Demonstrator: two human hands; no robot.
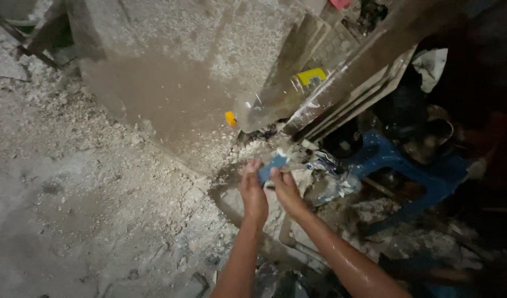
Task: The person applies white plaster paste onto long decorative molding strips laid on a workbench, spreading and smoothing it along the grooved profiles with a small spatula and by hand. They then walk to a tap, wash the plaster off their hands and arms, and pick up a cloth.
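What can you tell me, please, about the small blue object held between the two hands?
The small blue object looks like a flat, roughly rectangular piece, perhaps plastic; its exact kind is too blurred to tell. A whitish smear or foam sits at its upper end. It is tilted, upper end pointing to the right. The left hand and the right hand pinch it from either side, above the grey rubble-strewn ground and below the clear plastic bottle.

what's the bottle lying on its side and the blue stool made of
Bottle: looks like clear thin plastic, see-through with glints, yellow label and orange cap. Blue stool: probably moulded plastic, with smooth, even colour and rounded legs, dusty and dull.
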